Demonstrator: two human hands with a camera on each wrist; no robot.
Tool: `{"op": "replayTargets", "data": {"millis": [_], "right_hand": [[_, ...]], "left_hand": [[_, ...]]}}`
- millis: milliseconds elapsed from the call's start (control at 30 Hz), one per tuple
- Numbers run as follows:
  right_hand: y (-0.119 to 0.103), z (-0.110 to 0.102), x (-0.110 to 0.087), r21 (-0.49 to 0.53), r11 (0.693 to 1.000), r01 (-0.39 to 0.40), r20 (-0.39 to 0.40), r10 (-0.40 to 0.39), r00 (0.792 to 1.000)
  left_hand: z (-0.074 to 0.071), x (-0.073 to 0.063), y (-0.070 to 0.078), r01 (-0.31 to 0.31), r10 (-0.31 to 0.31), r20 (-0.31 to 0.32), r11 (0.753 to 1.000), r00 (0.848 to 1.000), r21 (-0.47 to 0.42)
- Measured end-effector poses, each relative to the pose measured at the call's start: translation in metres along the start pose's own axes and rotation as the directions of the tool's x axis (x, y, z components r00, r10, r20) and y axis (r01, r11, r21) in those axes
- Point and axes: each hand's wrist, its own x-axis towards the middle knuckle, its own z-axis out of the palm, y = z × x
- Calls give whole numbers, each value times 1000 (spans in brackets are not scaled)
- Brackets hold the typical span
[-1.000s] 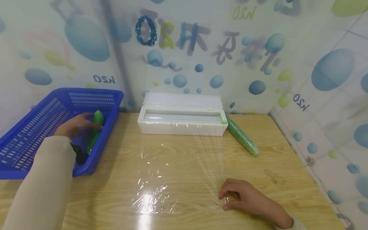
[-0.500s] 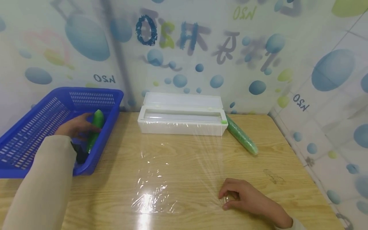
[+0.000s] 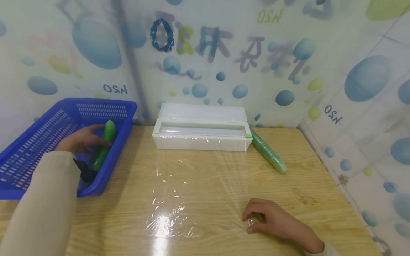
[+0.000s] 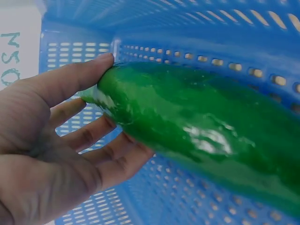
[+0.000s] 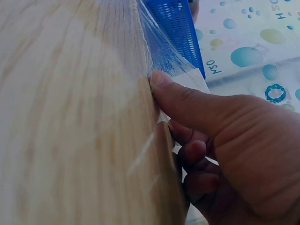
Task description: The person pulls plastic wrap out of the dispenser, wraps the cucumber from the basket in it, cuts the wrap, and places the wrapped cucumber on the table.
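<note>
In the head view my left hand (image 3: 84, 140) reaches into the blue basket (image 3: 116, 153) and holds a green cucumber (image 3: 109, 132) near its upper end. The left wrist view shows the thumb on one side of this shiny cucumber (image 4: 201, 117) and the fingers curved along its other side. My right hand (image 3: 269, 218), low on the table, pinches a corner of clear cling film (image 3: 169, 206) between thumb and fingers. The film stretches over the tabletop from a white cling film dispenser (image 3: 201, 143) with its lid raised. In the right wrist view, the thumb (image 5: 161, 78) presses on the film's bunched edge.
Another cucumber (image 3: 267, 151), glossy as if wrapped, lies slanting beside the dispenser's right end. The wooden table (image 3: 282, 192) meets a patterned wall (image 3: 208, 64) behind and another wall on the right. The basket stands at the table's left side.
The cucumber in the basket has shifted slightly, and my left hand has moved a little left with its fingers still on it. The right hand keeps its pinch on the film.
</note>
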Motion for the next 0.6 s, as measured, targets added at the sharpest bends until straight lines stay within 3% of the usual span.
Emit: {"op": "replayTargets", "data": {"millis": [433, 600], "right_hand": [[-1, 0, 0, -3, 1000, -19, 5, 19, 1000], [-2, 0, 0, -1, 1000, -22, 7, 22, 1000]], "left_hand": [[-21, -12, 16, -162, 160, -83, 987, 984, -13], [-29, -22, 32, -202, 212, -116, 975, 970, 92]]}}
